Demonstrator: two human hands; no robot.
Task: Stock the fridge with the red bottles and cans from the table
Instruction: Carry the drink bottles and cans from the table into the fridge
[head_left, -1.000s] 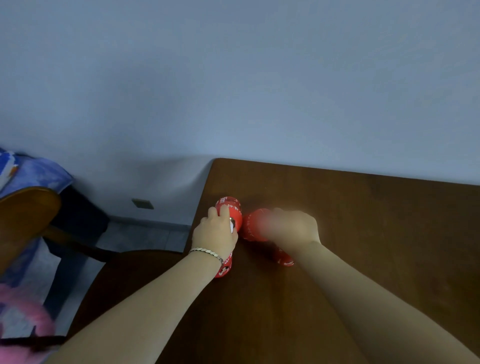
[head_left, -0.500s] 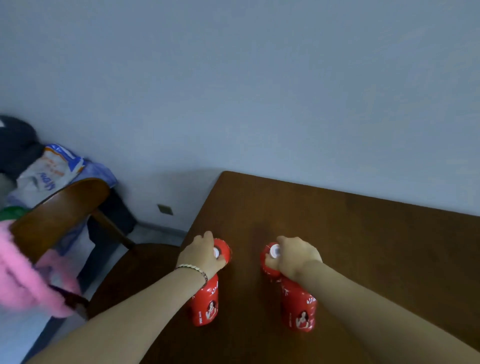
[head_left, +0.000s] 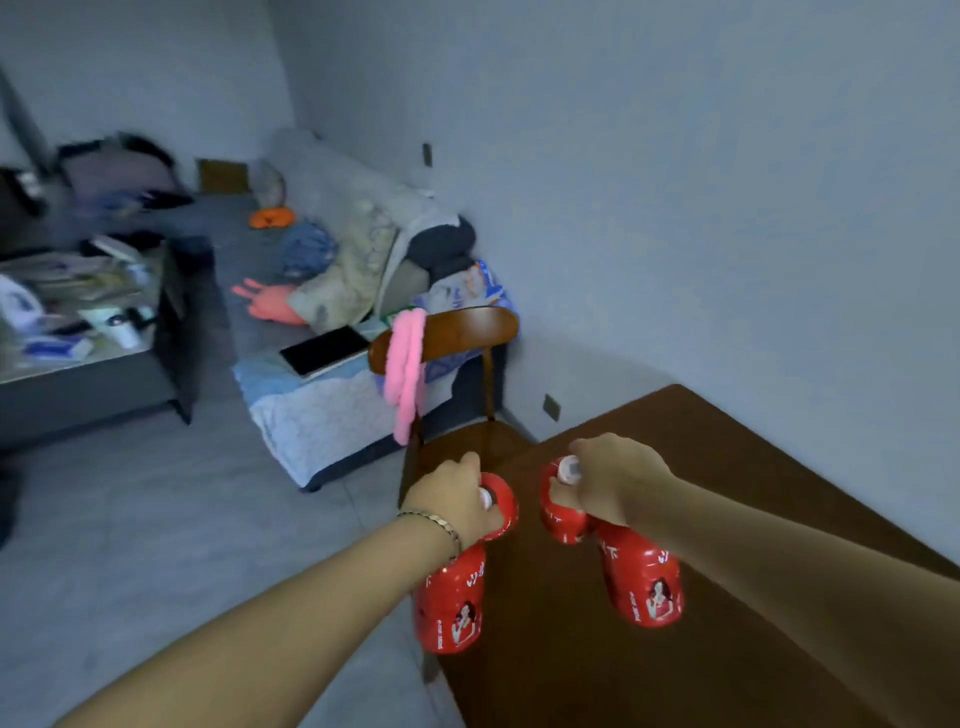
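The left hand (head_left: 449, 499) is curling its fingers round the neck of the left red bottle (head_left: 452, 603), which is hanging at the edge of the table (head_left: 753, 493). The right hand (head_left: 618, 480) is gripping the right red bottle (head_left: 644, 587) the same way at its 3 o'clock, above the tabletop. Dangling by their necks, the 2 bottles are risking a slip, or a knock against the chair (head_left: 467, 327) at 12 o'clock.

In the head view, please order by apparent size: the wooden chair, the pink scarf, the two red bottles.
1. wooden chair
2. left bottle and right bottle: they look alike, so unranked
3. pink scarf
The bottles are nearest the camera, so their rank over the scarf is unsure.
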